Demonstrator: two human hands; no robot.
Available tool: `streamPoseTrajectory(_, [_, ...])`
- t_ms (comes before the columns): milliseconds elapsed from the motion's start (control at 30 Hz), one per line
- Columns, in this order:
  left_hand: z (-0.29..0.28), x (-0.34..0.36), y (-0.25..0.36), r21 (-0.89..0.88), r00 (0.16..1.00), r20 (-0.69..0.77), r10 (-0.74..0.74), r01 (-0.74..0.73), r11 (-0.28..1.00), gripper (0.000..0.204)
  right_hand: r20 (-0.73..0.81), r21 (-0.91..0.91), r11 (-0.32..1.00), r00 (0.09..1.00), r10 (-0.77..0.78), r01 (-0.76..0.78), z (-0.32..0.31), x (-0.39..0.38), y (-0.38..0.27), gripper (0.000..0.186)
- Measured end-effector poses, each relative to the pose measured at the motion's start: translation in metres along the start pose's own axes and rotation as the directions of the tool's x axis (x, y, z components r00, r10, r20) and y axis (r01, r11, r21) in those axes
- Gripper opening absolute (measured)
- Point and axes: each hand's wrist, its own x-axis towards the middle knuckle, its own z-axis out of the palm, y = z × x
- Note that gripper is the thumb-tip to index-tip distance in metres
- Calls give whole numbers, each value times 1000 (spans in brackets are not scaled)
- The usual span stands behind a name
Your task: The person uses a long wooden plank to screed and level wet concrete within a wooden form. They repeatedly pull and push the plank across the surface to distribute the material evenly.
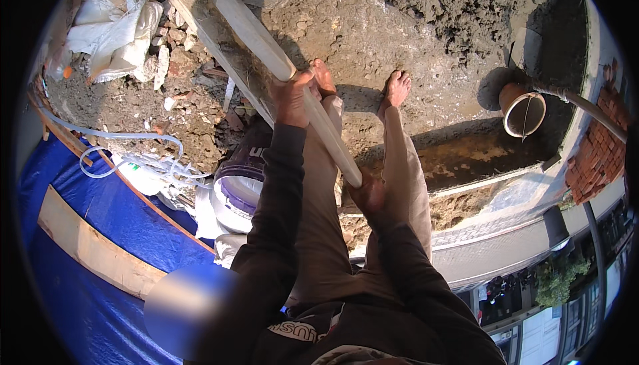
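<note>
A long, pale wooden pole (256, 32) slants from the top left down toward my body. My left hand (291, 102) is wrapped round its middle. My right hand (368, 195) grips the near end, in front of my right knee. The far end of the pole is cut off or hard to make out at the top of the view. Both my bare feet stand apart on wet, muddy ground (356, 65).
Dark wet mortar or mud (459, 12) is heaped at the upper right. An orange-brown bucket (512, 102) lies tilted there. Left are a plank (223, 59), rubble (183, 65), a white sack (110, 29), a dark-and-white bucket (239, 192) and blue tarpaulin (120, 212). Stacked bricks (599, 145) stand far right.
</note>
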Motion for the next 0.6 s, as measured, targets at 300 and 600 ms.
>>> streamPoseTrajectory(300, [40,12,83,-28,918,20,396,-395,918,13,42,118,947,951,-305,299,-8,86,-44,18])
streamPoseTrajectory(600, [-33,109,-18,261,971,-203,124,-68,963,20,187,225,974,982,-21,-22,31,37,-23,27])
